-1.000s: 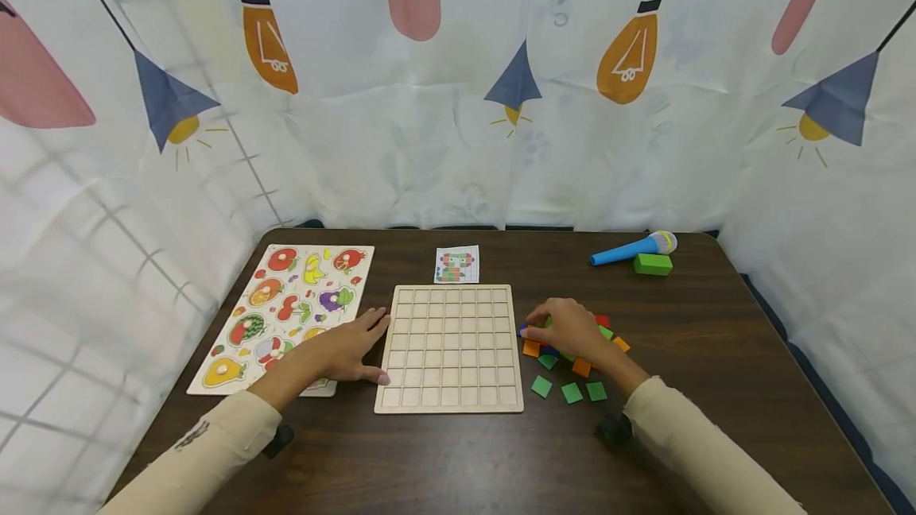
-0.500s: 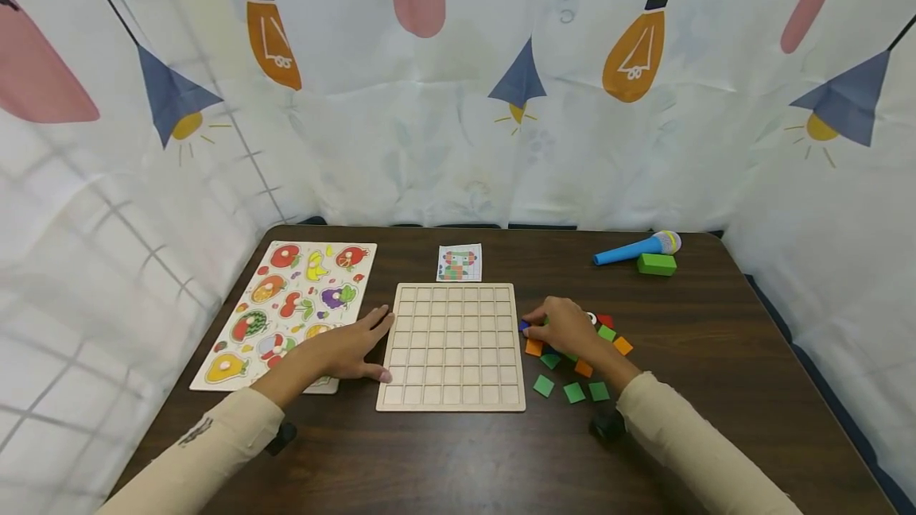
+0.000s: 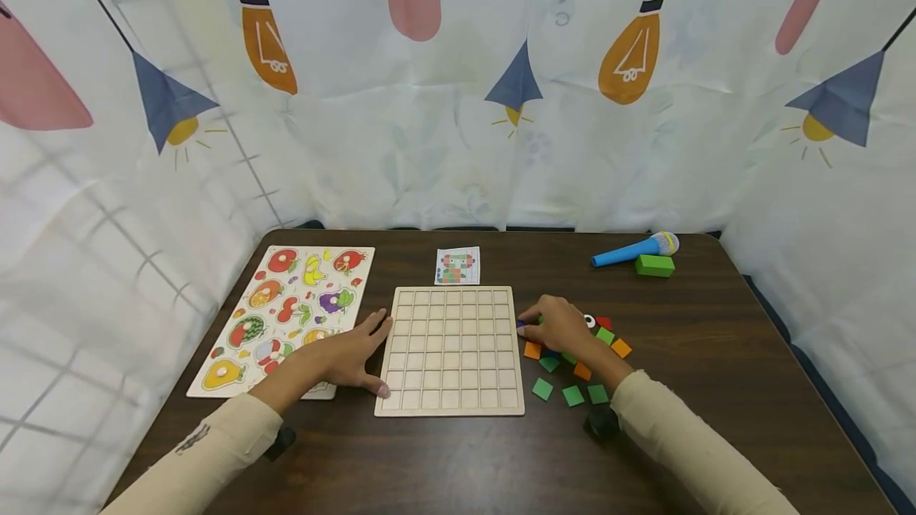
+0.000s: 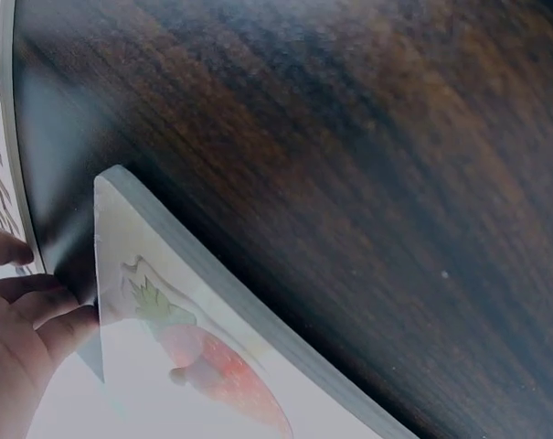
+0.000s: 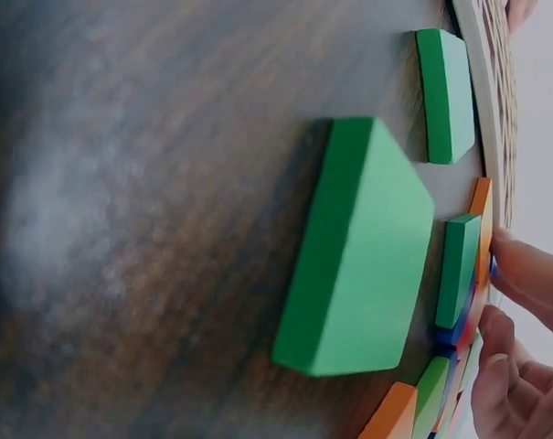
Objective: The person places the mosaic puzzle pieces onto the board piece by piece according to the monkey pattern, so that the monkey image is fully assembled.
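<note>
1. Ideally, the blue tile (image 3: 521, 324) is gripped by its sides, with its face left free; it sits just beside the grid board's right edge, mostly covered by fingers.
2. The right hand (image 3: 561, 324) appears to pinch it between thumb and finger, though the contact is partly hidden; a light, level hold probably suits so small a piece.
3. The left hand (image 3: 351, 352) is spread and grasps nothing, fingertips and thumb at the board's left edge; gentle pressure there should stop it sliding.
4. The grid board (image 3: 451, 348) lies flat on the tabletop (image 3: 458, 463) between both hands; its raised dividers would likely catch a tilted tile.
5. Right of the board, orange tiles (image 3: 533, 350) and other pieces crowd the right hand, so lifting straight up looks safer than dragging. Three green tiles (image 3: 573, 396) lie apart, near the board's near right corner.
6. Just beyond the board's far edge is a picture card (image 3: 458, 266), best left unobscured. Left of the board, a fruit puzzle (image 3: 286, 284) lies beneath the left wrist, which had better ride clear of it.
</note>
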`<move>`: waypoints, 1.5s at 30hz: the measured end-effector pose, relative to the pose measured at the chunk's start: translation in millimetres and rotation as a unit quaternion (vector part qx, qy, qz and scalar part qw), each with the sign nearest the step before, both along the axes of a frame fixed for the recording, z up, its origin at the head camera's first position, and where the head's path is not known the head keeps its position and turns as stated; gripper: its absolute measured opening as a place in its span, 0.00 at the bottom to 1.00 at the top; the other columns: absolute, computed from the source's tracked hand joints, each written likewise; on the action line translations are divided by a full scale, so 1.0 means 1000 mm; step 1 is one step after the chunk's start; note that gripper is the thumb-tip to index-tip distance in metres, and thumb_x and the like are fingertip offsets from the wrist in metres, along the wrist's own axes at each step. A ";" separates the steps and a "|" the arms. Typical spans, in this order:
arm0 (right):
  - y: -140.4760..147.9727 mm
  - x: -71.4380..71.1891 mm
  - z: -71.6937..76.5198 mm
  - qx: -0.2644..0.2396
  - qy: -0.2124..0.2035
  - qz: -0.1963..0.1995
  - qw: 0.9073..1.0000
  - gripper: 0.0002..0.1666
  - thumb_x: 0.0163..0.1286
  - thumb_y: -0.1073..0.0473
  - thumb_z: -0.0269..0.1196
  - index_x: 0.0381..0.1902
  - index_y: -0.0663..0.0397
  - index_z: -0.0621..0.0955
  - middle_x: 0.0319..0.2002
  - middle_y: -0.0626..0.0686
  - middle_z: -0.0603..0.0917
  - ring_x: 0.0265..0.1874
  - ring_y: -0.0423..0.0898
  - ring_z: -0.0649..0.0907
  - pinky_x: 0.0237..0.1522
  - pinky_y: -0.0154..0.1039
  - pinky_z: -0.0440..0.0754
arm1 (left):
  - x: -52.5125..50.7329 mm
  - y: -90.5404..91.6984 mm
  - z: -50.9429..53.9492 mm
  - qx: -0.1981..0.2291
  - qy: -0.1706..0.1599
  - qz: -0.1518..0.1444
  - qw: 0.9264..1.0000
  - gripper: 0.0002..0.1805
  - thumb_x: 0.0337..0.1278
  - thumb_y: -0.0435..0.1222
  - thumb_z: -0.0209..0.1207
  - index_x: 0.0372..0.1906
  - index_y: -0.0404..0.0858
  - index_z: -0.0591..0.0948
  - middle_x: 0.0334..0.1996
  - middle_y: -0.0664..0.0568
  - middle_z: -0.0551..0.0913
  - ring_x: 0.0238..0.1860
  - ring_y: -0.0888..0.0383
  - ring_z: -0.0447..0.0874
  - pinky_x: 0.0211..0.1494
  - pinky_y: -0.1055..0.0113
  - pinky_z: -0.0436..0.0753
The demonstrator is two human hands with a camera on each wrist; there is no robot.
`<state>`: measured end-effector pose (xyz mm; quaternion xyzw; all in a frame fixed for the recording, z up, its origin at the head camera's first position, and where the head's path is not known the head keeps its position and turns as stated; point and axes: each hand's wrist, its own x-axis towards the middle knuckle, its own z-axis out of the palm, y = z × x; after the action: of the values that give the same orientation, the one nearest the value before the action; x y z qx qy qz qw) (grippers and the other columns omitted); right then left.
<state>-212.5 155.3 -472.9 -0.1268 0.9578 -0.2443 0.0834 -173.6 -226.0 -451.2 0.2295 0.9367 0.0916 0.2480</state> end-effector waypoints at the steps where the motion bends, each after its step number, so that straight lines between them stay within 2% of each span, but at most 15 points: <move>1: 0.000 0.000 -0.001 -0.001 0.001 -0.002 1.000 0.14 0.64 0.50 0.72 0.46 0.45 0.91 0.45 0.51 0.88 0.38 0.46 0.83 0.31 0.37 0.75 | 0.000 0.000 0.000 -0.002 0.001 0.000 1.000 0.68 0.44 0.67 0.68 0.80 0.31 0.50 0.80 0.32 0.44 0.77 0.35 0.54 0.70 0.44 0.70; 4: -0.001 -0.001 -0.002 -0.004 0.005 -0.001 1.000 0.13 0.64 0.51 0.72 0.46 0.46 0.91 0.44 0.50 0.87 0.38 0.45 0.82 0.31 0.37 0.76 | 0.000 0.001 0.000 -0.004 0.002 0.003 1.000 0.70 0.41 0.68 0.69 0.80 0.32 0.49 0.80 0.32 0.43 0.78 0.35 0.53 0.70 0.44 0.69; 10: -0.002 -0.001 -0.002 -0.008 -0.002 0.022 1.000 0.13 0.65 0.53 0.71 0.46 0.49 0.89 0.44 0.50 0.84 0.44 0.48 0.83 0.43 0.44 0.82 | 0.001 0.000 -0.002 0.004 -0.004 0.014 1.000 0.73 0.36 0.67 0.71 0.80 0.32 0.49 0.80 0.32 0.42 0.78 0.36 0.52 0.70 0.44 0.70; 15: -0.003 0.000 -0.003 -0.006 -0.009 0.029 1.000 0.13 0.66 0.54 0.70 0.47 0.50 0.88 0.44 0.51 0.83 0.44 0.47 0.83 0.47 0.47 0.82 | 0.002 -0.001 -0.005 0.005 0.005 0.014 1.000 0.73 0.34 0.68 0.72 0.79 0.31 0.50 0.79 0.31 0.45 0.78 0.35 0.52 0.70 0.44 0.70; 19: -0.005 0.000 -0.003 -0.003 -0.014 0.021 1.000 0.14 0.66 0.53 0.71 0.48 0.50 0.88 0.44 0.51 0.83 0.43 0.47 0.82 0.45 0.45 0.82 | 0.001 -0.001 -0.007 0.004 0.010 0.016 1.000 0.73 0.34 0.67 0.72 0.79 0.31 0.50 0.79 0.32 0.45 0.79 0.35 0.50 0.71 0.43 0.69; 26: -0.005 0.000 -0.003 0.002 -0.022 0.013 1.000 0.15 0.65 0.53 0.71 0.49 0.49 0.89 0.45 0.51 0.83 0.45 0.48 0.82 0.43 0.44 0.82 | 0.002 0.000 -0.004 0.001 0.016 0.014 1.000 0.73 0.33 0.67 0.72 0.79 0.31 0.51 0.79 0.32 0.46 0.79 0.32 0.44 0.73 0.40 0.64; 33: -0.003 -0.001 -0.002 -0.009 -0.012 0.031 0.999 0.11 0.66 0.55 0.71 0.44 0.49 0.85 0.43 0.50 0.84 0.42 0.46 0.82 0.47 0.46 0.82 | 0.002 0.002 -0.003 -0.003 0.026 0.008 1.000 0.73 0.33 0.68 0.72 0.79 0.31 0.51 0.79 0.31 0.48 0.79 0.32 0.46 0.73 0.40 0.64; 45: -0.001 -0.001 -0.002 -0.034 -0.006 0.074 0.997 0.09 0.67 0.58 0.70 0.44 0.48 0.84 0.35 0.46 0.82 0.32 0.42 0.77 0.38 0.39 0.77 | 0.000 0.002 -0.005 -0.001 0.022 0.012 1.000 0.74 0.32 0.68 0.72 0.79 0.32 0.51 0.79 0.32 0.47 0.79 0.33 0.45 0.74 0.40 0.63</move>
<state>-213.3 154.5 -475.1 -0.1984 0.9363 -0.2710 0.1023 -173.2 -223.9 -456.2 0.2201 0.9448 0.0881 0.2263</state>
